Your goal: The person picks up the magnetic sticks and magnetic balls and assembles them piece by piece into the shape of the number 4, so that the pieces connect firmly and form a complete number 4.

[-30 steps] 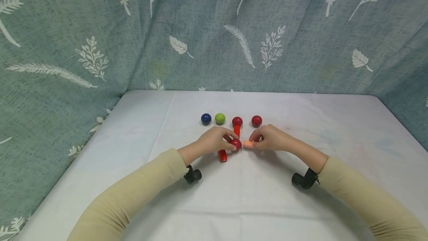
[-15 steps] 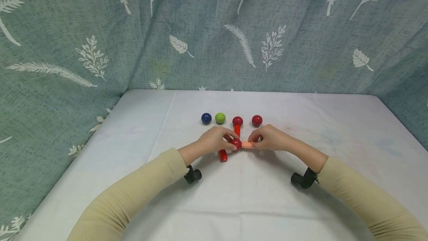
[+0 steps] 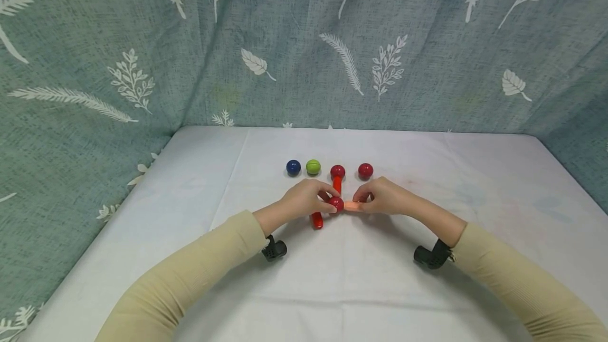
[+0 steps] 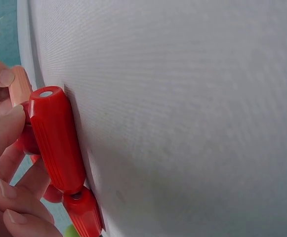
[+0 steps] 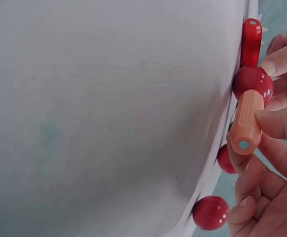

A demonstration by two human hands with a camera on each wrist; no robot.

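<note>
My left hand (image 3: 304, 198) pinches a glossy red ball (image 3: 336, 204) between thumb and fingers. From the right, my right hand (image 3: 385, 196) holds a short peach-orange rod (image 5: 248, 121) whose far end meets that ball. A red rod (image 3: 337, 183) runs from the held ball back to another red ball (image 3: 338, 171). Below my left hand lies a further red rod (image 4: 58, 140), ribbed, with a pale round spot on its end. Part of it is hidden by the hand in the head view.
Behind the hands, a dark blue ball (image 3: 293, 167), a lime green ball (image 3: 313, 167) and a loose red ball (image 3: 366, 171) stand in a row on the white cloth (image 3: 304, 289). A patterned green-blue curtain (image 3: 285, 41) hangs behind the table.
My right hand has brought the orange rod slightly left, closing the gap to the held red ball. Over the last half second hardly anything moved, and my left hand keeps its hold.
</note>
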